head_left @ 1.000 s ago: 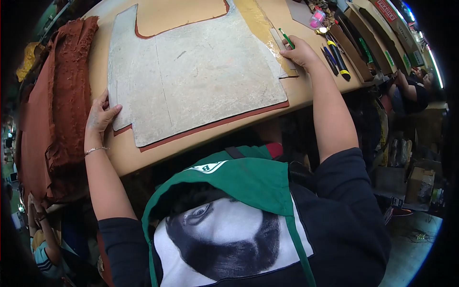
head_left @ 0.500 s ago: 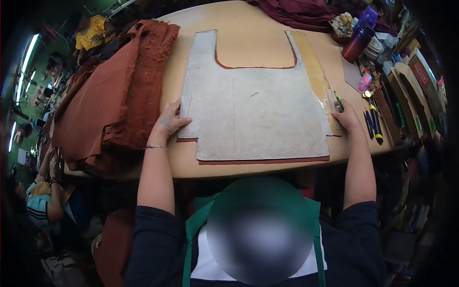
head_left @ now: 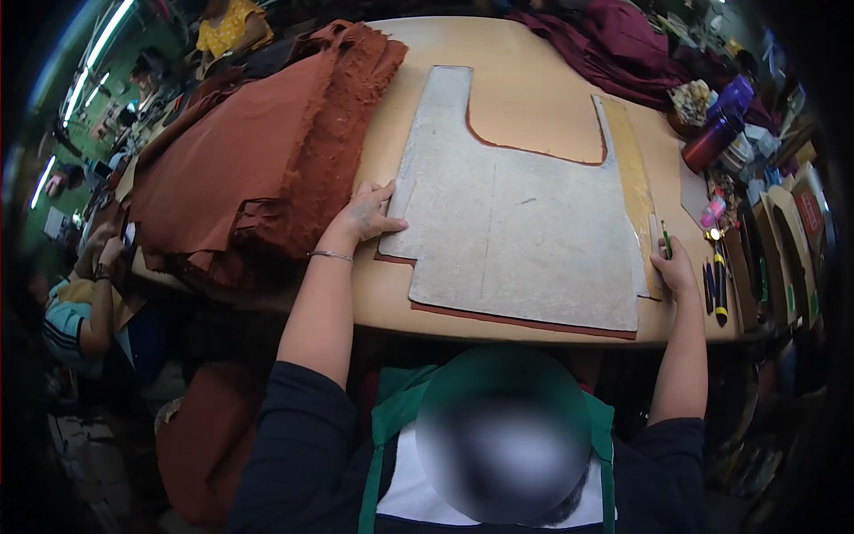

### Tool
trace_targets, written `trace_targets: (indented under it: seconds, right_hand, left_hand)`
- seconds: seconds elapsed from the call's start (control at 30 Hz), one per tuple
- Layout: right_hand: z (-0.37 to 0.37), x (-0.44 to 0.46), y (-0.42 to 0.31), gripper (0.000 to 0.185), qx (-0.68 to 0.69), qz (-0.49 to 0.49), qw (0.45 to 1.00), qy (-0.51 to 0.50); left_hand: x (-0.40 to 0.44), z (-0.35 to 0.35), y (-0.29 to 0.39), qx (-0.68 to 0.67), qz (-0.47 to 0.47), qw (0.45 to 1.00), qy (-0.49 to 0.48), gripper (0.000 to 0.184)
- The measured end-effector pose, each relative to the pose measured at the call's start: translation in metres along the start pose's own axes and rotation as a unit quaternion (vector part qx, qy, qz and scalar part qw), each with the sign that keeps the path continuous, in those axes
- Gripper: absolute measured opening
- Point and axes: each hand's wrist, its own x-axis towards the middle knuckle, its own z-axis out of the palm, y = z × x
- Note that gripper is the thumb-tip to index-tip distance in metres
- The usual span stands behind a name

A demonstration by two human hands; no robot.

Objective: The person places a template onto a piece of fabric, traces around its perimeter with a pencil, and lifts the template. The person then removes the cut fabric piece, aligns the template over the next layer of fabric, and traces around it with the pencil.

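A large grey pattern template (head_left: 534, 236) with a deep U-shaped cutout lies flat on the table. Rust-red fabric (head_left: 525, 322) shows as a thin strip under its near edge and around the cutout. My left hand (head_left: 363, 216) grips the template's left edge, thumb on top and fingers along the side. At the right edge, my right hand (head_left: 676, 265) holds a green pencil (head_left: 665, 236) upright between its fingers, close to a strip of shiny yellowish tape (head_left: 636, 182) on the template. The undersides of both hands are hidden.
A thick stack of rust-red fabric (head_left: 258, 169) stands left of the template. Maroon cloth (head_left: 605, 40), a purple-red bottle (head_left: 714, 133), a yellow-black cutter (head_left: 721, 289) and cardboard boxes (head_left: 778, 222) sit along the right. A person in teal (head_left: 76, 311) works at far left.
The camera view has turned, so the template and fabric stack appear shifted and tilted. Both hands stay at the template's edges, and the pencil remains in my right hand.
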Motion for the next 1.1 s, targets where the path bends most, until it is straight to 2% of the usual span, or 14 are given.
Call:
trace_targets:
  seconds: [0.1, 0.3, 0.4, 0.43, 0.47, 0.5, 0.53, 0.6, 0.67, 0.77, 1.1]
  right_hand:
    - [0.001, 0.0, 0.001, 0.03, 0.008, -0.003, 1.0, 0.0]
    - [0.002, 0.0, 0.001, 0.03, -0.016, -0.001, 1.0, 0.007]
    - [0.005, 0.008, 0.019, 0.035, -0.007, -0.054, 0.998, 0.019]
    - [0.008, 0.024, 0.044, 0.042, -0.015, -0.064, 0.997, 0.026]
    - [0.006, 0.022, 0.04, 0.044, -0.071, -0.106, 0.991, 0.037]
    - [0.004, 0.009, 0.016, 0.044, -0.05, -0.056, 0.997, 0.026]
    - [0.003, 0.005, 0.006, 0.044, -0.062, -0.046, 0.997, 0.03]
    - [0.002, 0.006, 0.008, 0.042, -0.069, -0.062, 0.995, 0.034]
    - [0.0, 0.004, 0.002, 0.037, -0.096, -0.045, 0.994, 0.021]
    - [0.0, 0.0, -0.003, 0.036, -0.07, -0.015, 0.997, 0.015]
    - [0.002, 0.002, 0.003, 0.034, -0.045, -0.016, 0.999, 0.022]
  left_hand:
    - [0.001, -0.001, 0.007, 0.082, -0.014, 0.997, -0.002, 0.085]
    - [-0.004, -0.002, 0.001, 0.004, 0.013, 1.0, 0.001, 0.08]
    - [-0.003, -0.003, -0.01, -0.014, 0.042, 0.999, -0.005, 0.076]
    - [-0.009, -0.008, 0.003, 0.003, 0.035, 0.999, -0.008, 0.073]
    - [-0.004, -0.004, -0.005, 0.027, 0.013, 0.999, -0.009, 0.073]
    - [-0.004, -0.007, -0.002, 0.042, 0.045, 0.998, -0.024, 0.07]
    - [-0.007, -0.009, 0.009, -0.006, -0.023, 0.998, -0.053, 0.07]
    - [-0.006, -0.006, -0.001, -0.01, 0.037, 0.999, -0.023, 0.08]
    - [-0.009, -0.01, 0.009, -0.022, 0.008, 0.999, -0.037, 0.081]
    - [-0.007, -0.009, 0.01, -0.004, 0.023, 0.999, -0.033, 0.082]
    - [-0.01, -0.01, 0.017, 0.02, 0.019, 0.999, -0.031, 0.082]
